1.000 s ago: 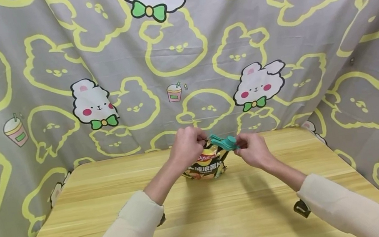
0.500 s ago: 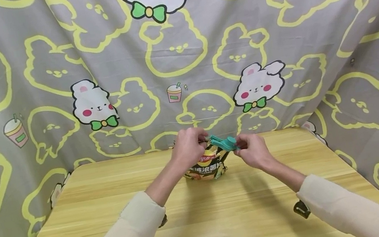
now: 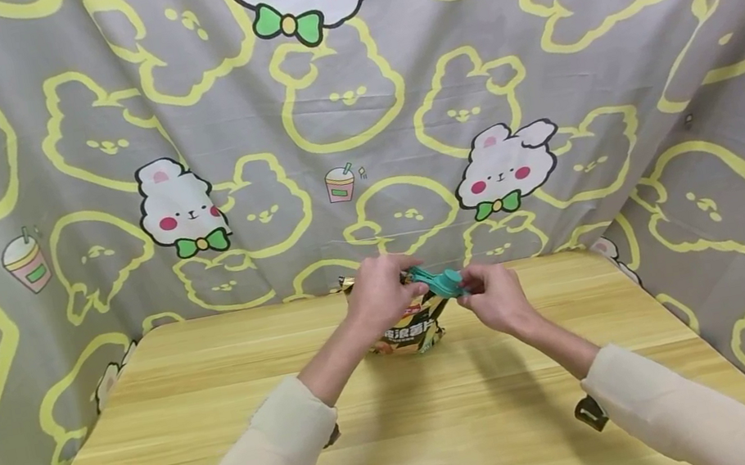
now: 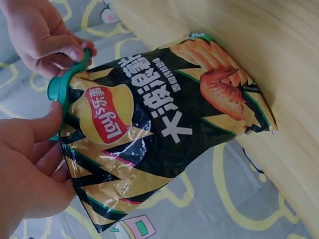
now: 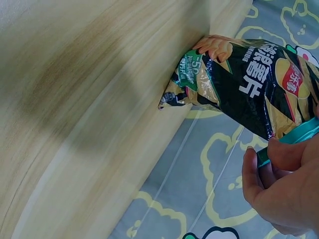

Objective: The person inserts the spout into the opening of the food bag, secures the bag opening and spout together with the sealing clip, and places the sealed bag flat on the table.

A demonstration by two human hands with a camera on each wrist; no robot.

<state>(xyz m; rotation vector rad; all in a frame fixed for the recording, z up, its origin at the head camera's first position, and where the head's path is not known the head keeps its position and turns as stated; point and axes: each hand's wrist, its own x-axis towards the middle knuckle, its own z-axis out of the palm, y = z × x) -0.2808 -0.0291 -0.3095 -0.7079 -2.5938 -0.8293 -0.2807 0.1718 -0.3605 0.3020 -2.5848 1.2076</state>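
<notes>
A black and gold Lay's potato chip bag (image 3: 409, 336) stands at the back of the table, its lower end touching the wood. A teal bag clip (image 3: 442, 280) lies across its top edge. With thumb and fingers, my left hand (image 3: 382, 289) pinches the clip's left end; in the left wrist view the thumb is on the clip (image 4: 61, 89) and the fingers go behind the bag (image 4: 164, 109). The clip's other end is between the thumb and fingers of my right hand (image 3: 499, 295). In the right wrist view, that hand (image 5: 294, 184) partly hides the clip (image 5: 299, 133).
Beneath the bag is a light wooden table (image 3: 409, 442). A grey curtain (image 3: 231, 108) with yellow outlines and bear prints hangs behind the table's back edge and along its sides. A dark strap piece (image 3: 590, 413) hangs under the right sleeve.
My left hand has moved right along the bag's top, from its left part onto the clip's left end. The right hand keeps its hold on the clip, almost unmoved.
</notes>
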